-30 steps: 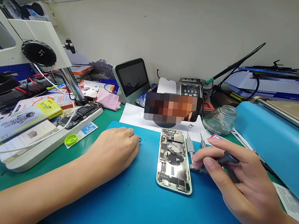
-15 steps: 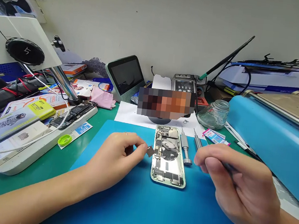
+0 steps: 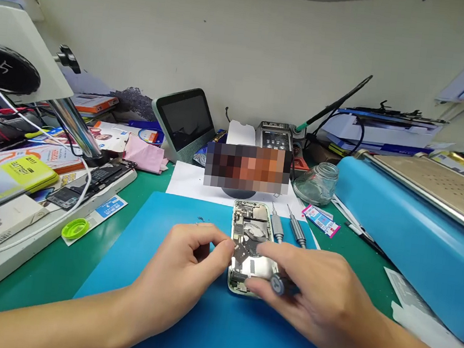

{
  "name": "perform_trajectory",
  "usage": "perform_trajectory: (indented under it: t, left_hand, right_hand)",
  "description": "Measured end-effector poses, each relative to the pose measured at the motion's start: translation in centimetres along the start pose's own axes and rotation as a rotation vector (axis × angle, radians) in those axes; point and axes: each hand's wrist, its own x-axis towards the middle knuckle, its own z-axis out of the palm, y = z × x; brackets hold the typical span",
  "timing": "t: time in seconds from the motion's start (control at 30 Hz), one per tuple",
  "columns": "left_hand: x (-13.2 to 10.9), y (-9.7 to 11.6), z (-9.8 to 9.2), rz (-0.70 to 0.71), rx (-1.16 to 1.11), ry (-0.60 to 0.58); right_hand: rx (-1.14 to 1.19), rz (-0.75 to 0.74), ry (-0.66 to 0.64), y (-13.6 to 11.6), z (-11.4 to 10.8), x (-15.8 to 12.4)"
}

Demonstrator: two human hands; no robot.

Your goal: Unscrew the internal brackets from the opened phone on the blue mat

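My left hand (image 3: 193,273) pinches a small dark flat plate (image 3: 242,253) between thumb and forefinger, at the left edge of an opened phone (image 3: 261,269). The phone lies on a blue mat with its inner boards and a round black coil area showing. My right hand (image 3: 315,289) reaches over the phone's lower right side, thumb and forefinger apart near the plate. A screwdriver (image 3: 278,284) sits tucked in that hand; only its round grey end cap shows clearly. Two more screwdrivers, one light grey (image 3: 277,226) and one darker (image 3: 297,232), lie right of the phone.
The blue mat (image 3: 131,252) covers the green bench. A glass jar (image 3: 318,184) and a blue machine (image 3: 408,244) stand right. A microscope stand (image 3: 76,128), boxes and a green cap (image 3: 75,229) are left. Behind are a tablet-like screen (image 3: 188,119) and a soldering iron (image 3: 336,105).
My right hand has come left and forward, over the phone, its thumb and forefinger spreading. My left hand has brought the plate over the phone's edge. The view has shifted right.
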Motion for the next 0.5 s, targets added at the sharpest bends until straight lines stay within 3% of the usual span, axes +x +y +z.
perform_trajectory:
  t: [0.2, 0.5]
  left_hand:
    - [-0.1, -0.1, -0.4, -0.081, -0.1, -0.025]
    - [0.0, -0.5, -0.4, -0.076, -0.064, -0.099]
  right_hand:
    - [-0.009, -0.039, 0.062, -0.6, 1.5, 1.8]
    - [0.041, -0.033, 0.041, -0.1, 1.4, 1.0]
